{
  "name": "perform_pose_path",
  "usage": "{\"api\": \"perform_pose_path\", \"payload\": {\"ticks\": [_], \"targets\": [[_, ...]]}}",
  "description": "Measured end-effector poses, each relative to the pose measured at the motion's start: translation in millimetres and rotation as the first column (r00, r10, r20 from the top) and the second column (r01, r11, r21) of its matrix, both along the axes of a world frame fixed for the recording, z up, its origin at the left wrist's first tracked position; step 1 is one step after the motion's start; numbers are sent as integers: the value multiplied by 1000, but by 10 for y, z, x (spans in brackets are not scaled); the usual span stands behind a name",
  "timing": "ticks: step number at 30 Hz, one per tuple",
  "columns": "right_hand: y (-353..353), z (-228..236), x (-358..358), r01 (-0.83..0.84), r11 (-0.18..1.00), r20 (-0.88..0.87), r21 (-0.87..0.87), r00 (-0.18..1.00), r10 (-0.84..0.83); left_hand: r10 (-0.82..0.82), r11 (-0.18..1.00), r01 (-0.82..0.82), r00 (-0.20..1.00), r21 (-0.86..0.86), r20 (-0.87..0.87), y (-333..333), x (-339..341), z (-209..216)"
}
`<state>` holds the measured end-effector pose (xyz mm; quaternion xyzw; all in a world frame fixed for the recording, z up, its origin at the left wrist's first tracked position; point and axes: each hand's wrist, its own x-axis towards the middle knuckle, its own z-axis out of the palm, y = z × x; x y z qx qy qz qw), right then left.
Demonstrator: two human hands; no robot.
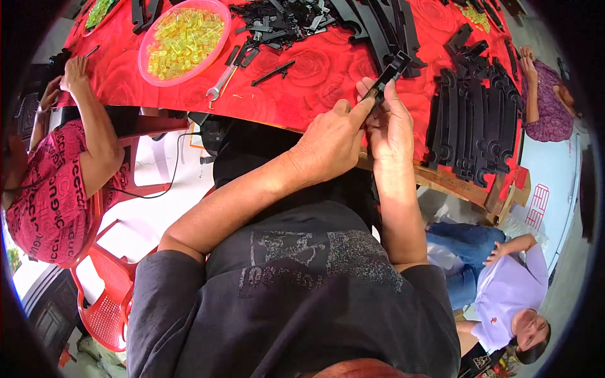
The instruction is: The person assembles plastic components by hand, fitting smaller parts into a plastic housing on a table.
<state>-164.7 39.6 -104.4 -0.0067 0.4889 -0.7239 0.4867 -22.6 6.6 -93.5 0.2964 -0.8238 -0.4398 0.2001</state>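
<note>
A long, narrow black plastic part (pixel 395 68) is held up at the table's near edge. My right hand (pixel 392 126) grips it from below, with the thumb along one side and the palm turned up. The closed fingers of my left hand (pixel 334 135) pinch its lower end, the index finger pressed against it. Whatever lies under those fingertips is hidden. Just beyond my hands, long curved black plastic pieces (pixel 378 31) lie on the red cloth. A thin black strip (pixel 272 73) and an open-ended wrench (pixel 220 85) rest to the left.
A pink basin (pixel 225 44) of small yellow translucent pieces (pixel 183 45) stands at the far left. Small black parts (pixel 277 22) are heaped behind. Rows of black pieces (pixel 472 120) cover the table's right side. People sit at left and right; a red chair (pixel 107 302) is at lower left.
</note>
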Motion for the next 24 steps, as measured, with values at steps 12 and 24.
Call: {"api": "perform_pose_path", "payload": {"ticks": [12,24], "targets": [[-13,0,7,3,1000,-2,-3,1000,-3,-43,999,44,996,-9,77,-63,-57,46],[0,-35,30,31,999,-22,-39,999,-32,-58,998,58,998,-9,3,-140,-103,32]]}}
